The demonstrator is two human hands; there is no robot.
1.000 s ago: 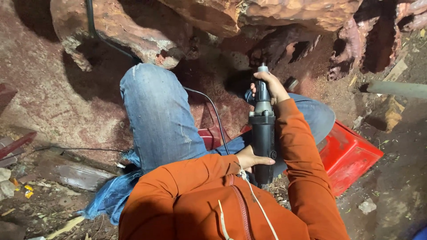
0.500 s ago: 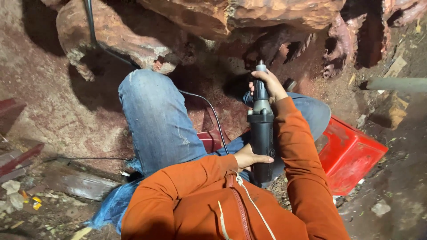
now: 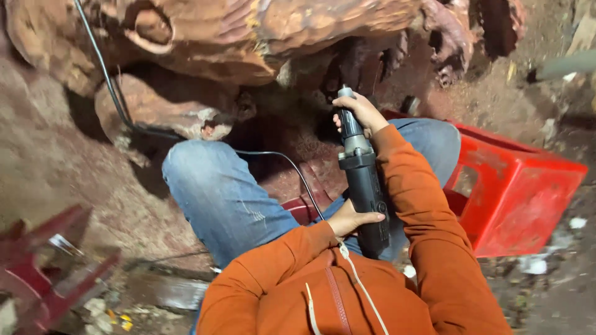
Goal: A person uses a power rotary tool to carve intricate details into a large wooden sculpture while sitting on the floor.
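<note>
- Hands both closed on a black die grinder (image 3: 363,180): right hand (image 3: 360,111) wraps its nose, left hand (image 3: 354,218) grips the body.
- Grinder stands between the knees, tip at the carved wood (image 3: 261,37).
- Red plastic stool (image 3: 521,186) crowds the right; open dirt lies left.

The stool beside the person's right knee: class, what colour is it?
Red: the plastic stool shows best in the head view.

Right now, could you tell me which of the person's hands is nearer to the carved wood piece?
Right. The right hand grips the front neck of the black power tool, just below the carved wood piece. The left hand holds the tool's rear body, further from it.
</note>
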